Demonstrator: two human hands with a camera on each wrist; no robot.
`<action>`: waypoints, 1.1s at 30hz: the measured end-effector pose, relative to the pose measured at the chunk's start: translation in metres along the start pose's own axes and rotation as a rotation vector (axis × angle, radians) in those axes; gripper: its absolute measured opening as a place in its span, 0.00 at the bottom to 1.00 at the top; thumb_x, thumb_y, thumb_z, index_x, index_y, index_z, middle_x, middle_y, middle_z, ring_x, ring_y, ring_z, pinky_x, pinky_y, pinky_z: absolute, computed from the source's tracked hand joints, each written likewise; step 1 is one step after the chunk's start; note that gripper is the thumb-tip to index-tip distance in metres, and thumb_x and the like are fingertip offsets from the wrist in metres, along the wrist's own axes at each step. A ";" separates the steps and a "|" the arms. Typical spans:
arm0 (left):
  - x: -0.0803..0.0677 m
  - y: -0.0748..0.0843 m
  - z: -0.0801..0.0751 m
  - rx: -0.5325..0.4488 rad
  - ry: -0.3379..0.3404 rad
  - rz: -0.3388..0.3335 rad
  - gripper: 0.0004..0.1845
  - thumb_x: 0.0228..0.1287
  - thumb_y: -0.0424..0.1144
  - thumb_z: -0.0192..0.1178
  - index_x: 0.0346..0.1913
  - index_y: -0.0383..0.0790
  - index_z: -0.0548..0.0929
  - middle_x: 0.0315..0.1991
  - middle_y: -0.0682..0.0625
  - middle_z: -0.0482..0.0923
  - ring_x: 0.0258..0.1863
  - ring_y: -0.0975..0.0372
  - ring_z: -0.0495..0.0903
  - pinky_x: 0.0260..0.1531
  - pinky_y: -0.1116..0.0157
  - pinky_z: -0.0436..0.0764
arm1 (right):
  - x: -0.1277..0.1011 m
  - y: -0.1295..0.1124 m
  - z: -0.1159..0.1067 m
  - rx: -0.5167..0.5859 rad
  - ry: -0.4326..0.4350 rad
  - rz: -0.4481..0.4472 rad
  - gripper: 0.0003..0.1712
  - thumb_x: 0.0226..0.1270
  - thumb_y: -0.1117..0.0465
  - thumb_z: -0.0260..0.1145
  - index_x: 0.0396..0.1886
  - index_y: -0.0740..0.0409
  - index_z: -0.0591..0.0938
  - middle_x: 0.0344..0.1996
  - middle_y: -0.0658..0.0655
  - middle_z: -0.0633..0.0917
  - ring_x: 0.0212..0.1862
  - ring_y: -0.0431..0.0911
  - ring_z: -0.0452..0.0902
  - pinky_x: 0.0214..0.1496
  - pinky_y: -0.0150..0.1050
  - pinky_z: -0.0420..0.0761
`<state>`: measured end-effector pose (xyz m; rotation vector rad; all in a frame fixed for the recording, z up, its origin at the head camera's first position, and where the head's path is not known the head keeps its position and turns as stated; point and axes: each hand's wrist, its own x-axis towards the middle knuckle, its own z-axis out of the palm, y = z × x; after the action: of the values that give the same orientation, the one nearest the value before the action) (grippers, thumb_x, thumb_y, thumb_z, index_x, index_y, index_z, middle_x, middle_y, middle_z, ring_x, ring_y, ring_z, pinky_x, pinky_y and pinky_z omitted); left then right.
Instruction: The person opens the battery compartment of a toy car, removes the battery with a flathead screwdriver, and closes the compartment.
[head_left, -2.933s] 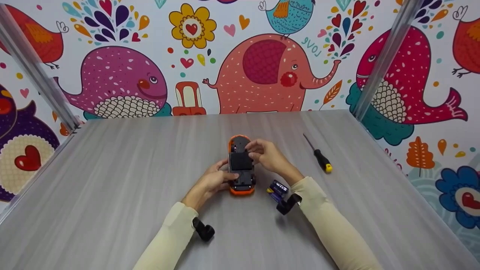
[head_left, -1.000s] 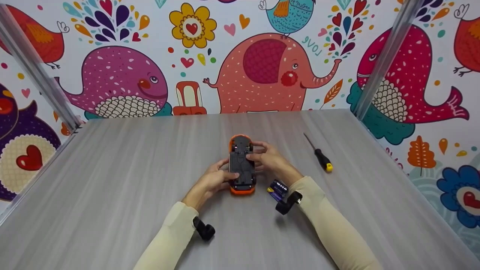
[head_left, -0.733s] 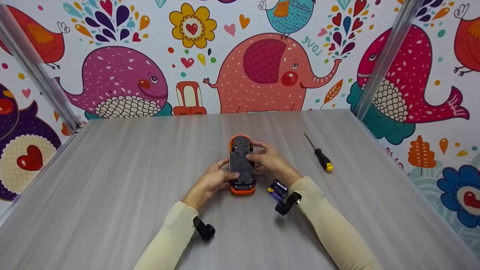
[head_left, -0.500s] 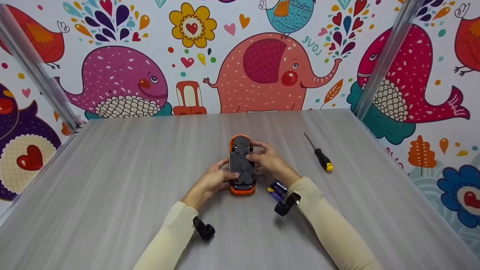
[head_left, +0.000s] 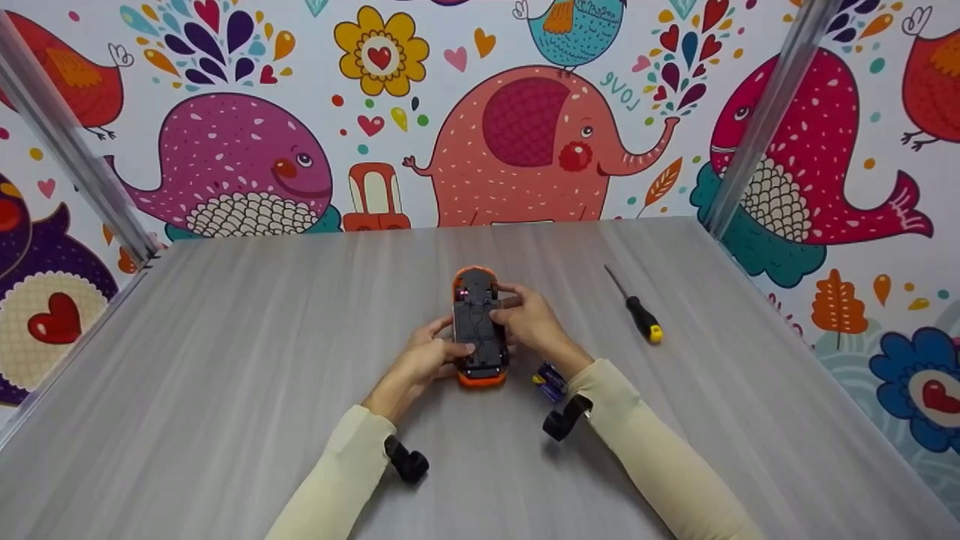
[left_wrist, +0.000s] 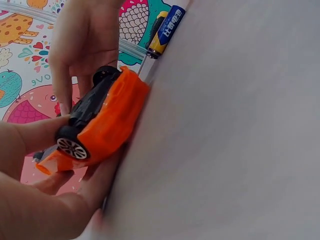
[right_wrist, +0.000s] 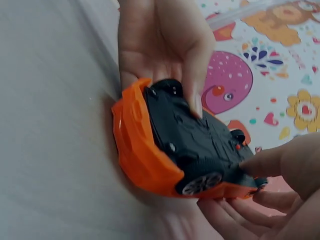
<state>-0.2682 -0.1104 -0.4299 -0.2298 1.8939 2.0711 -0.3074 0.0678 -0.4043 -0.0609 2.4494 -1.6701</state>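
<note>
A toy car with an orange body is held upside down, its black underside facing up. My left hand grips its near left side, thumb pressed on the underside and fingers below. My right hand holds the far right side, thumb on the black base. In the right wrist view the car's orange end is close over the table, and a small red spot shows on the base. A black wheel with silver spokes faces the left wrist camera.
Blue-and-yellow batteries lie beside my right wrist, partly hidden by the sleeve. A screwdriver with a black and yellow handle lies further right on the grey table. A patterned wall stands behind.
Earliest, my right fingers were raised by a dark square patch on the car's underside; since then they have gripped its side, and the underside looks flat. The car has just shifted slightly left.
</note>
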 end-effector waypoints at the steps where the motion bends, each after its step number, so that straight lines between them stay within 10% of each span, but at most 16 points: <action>1: 0.000 0.000 0.000 0.001 0.008 0.003 0.40 0.62 0.26 0.62 0.77 0.41 0.61 0.60 0.35 0.80 0.51 0.55 0.85 0.52 0.59 0.83 | -0.002 -0.002 0.000 -0.012 0.002 -0.008 0.31 0.69 0.64 0.64 0.72 0.49 0.72 0.58 0.61 0.81 0.51 0.51 0.83 0.44 0.40 0.85; 19: -0.007 0.013 -0.007 0.144 0.159 0.128 0.40 0.60 0.32 0.65 0.76 0.45 0.64 0.55 0.37 0.79 0.46 0.55 0.84 0.41 0.62 0.83 | -0.020 -0.026 -0.004 0.168 -0.109 0.010 0.35 0.73 0.55 0.64 0.76 0.51 0.65 0.69 0.63 0.73 0.66 0.56 0.75 0.62 0.53 0.81; 33: -0.008 0.015 -0.004 0.099 0.054 0.265 0.41 0.62 0.31 0.66 0.77 0.48 0.63 0.63 0.35 0.76 0.50 0.53 0.84 0.48 0.56 0.85 | -0.030 -0.032 0.001 0.153 -0.049 -0.054 0.56 0.55 0.60 0.78 0.80 0.48 0.57 0.73 0.63 0.68 0.71 0.59 0.68 0.72 0.57 0.70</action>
<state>-0.2657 -0.1159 -0.4138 -0.0115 2.1545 2.1450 -0.2796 0.0586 -0.3711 -0.1474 2.2972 -1.8498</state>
